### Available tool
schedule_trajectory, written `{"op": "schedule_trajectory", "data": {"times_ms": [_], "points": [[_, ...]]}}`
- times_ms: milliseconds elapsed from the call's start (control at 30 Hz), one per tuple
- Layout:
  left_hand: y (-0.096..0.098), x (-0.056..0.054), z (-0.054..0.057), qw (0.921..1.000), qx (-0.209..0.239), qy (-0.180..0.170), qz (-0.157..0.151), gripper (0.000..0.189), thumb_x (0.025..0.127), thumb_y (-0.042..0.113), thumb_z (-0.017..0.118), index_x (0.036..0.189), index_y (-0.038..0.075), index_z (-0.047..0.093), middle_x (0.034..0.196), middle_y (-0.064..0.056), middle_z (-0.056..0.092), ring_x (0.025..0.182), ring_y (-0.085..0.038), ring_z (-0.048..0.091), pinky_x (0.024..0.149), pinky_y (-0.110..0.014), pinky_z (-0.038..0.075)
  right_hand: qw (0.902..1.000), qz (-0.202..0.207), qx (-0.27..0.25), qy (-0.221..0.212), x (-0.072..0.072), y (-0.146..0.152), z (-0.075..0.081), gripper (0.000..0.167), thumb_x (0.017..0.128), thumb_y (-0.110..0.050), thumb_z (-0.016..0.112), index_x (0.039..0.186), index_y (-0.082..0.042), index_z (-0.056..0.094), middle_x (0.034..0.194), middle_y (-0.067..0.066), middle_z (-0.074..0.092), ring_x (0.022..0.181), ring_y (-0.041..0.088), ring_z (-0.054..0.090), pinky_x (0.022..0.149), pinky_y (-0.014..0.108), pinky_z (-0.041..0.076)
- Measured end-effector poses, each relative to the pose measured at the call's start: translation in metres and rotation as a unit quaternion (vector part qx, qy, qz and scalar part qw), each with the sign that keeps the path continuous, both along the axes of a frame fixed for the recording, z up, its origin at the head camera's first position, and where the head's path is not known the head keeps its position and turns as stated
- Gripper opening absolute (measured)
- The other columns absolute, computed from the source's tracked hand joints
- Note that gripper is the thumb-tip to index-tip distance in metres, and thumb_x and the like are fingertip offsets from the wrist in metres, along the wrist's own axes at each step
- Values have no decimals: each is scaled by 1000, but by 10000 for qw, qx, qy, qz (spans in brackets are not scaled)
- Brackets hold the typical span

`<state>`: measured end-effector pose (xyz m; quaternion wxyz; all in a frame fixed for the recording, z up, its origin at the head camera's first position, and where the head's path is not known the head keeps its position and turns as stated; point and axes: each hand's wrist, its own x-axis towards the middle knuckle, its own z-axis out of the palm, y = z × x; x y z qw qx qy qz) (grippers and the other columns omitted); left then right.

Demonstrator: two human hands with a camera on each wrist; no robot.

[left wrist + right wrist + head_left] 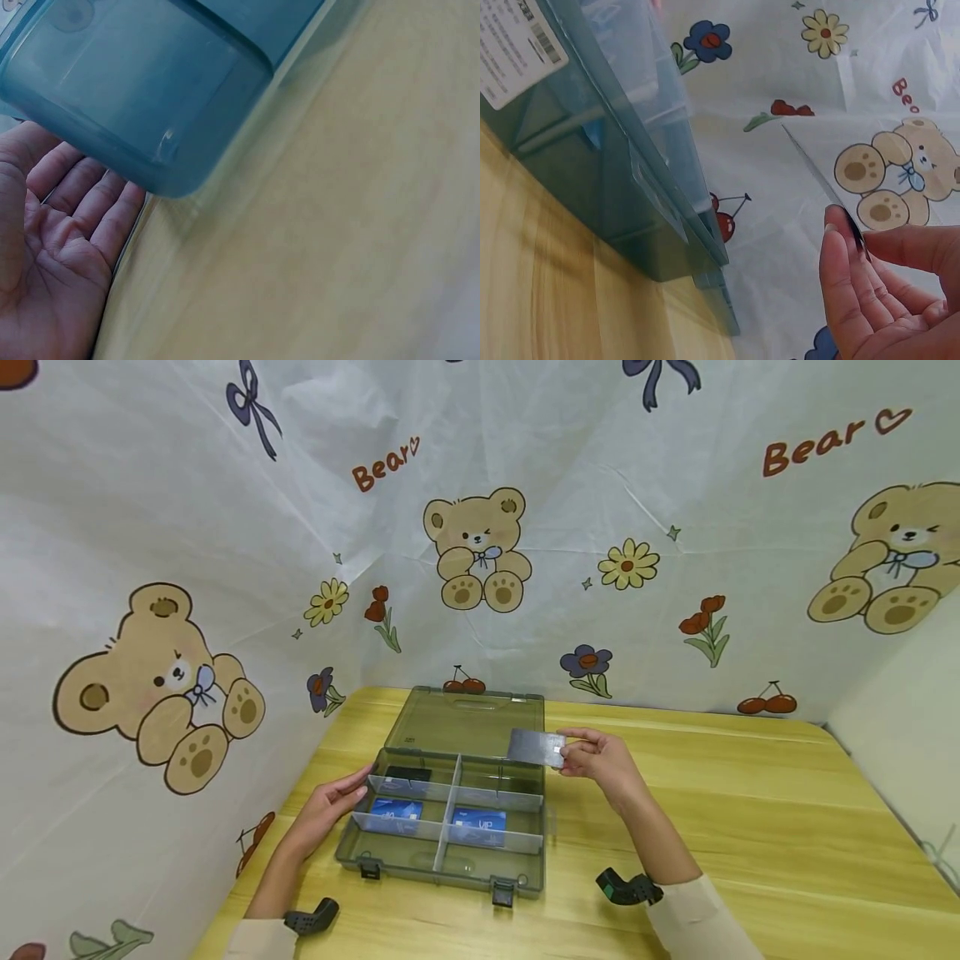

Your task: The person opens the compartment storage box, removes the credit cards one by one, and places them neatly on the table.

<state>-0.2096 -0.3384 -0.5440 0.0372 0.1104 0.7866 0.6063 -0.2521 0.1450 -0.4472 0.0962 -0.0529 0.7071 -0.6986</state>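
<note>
A grey-green see-through compartment box [393, 853] lies on the table with its lid folded back. My right hand [603, 764] pinches a silvery grey card [531, 747] between thumb and fingers, above the back right compartment. Seen edge-on in the right wrist view, the same card [814, 169] stands tilted, clear of the box wall. My left hand [324, 817] is at the box's left side, fingers extended towards its wall. One blue card [397, 810] lies in the middle left compartment, another blue card [480, 822] in the middle right. The back left holds a black card-like piece [408, 773].
The yellow wood-grain table [720, 827] extends to the right of the box. A white cloth with printed bears [480, 552] hangs behind and to the left. Two black latches [502, 892] jut from the box's front edge. A white label [517, 52] shows on the box's underside.
</note>
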Motion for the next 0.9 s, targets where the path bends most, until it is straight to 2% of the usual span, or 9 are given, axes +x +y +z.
{"op": "schedule_trajectory", "data": {"times_ms": [300,600,767,900], "points": [[1,0,2,10000,-29,-34,-8,52,105,27,58,154,15,46,160,-8,37,148,-29,28,101,-14,40,9996,-269,-35,-71,-6,13,-2,45,100,1,59,144,7,51,97,8,72,81,20,73,85,44,59],[0,1,2,10000,-31,-36,-42,51,106,27,57,154,15,46,160,-7,37,148,-29,28,101,-14,40,9992,-393,-108,55,-9,29,-4,46,101,1,56,146,6,49,98,5,70,89,28,75,87,44,58],[-1,2,1,10000,-21,-56,-44,51,106,26,57,154,16,46,160,-7,37,148,-29,27,101,-14,40,9989,-426,-163,79,-11,37,-3,48,102,0,55,149,6,46,98,4,69,89,25,75,90,45,57],[1,3,1,10000,0,-69,-17,51,106,27,57,154,16,46,160,-7,37,148,-29,27,101,-15,40,9988,-439,-165,120,-14,44,-2,49,103,-1,55,150,6,44,97,2,69,88,22,75,89,41,57]]}}
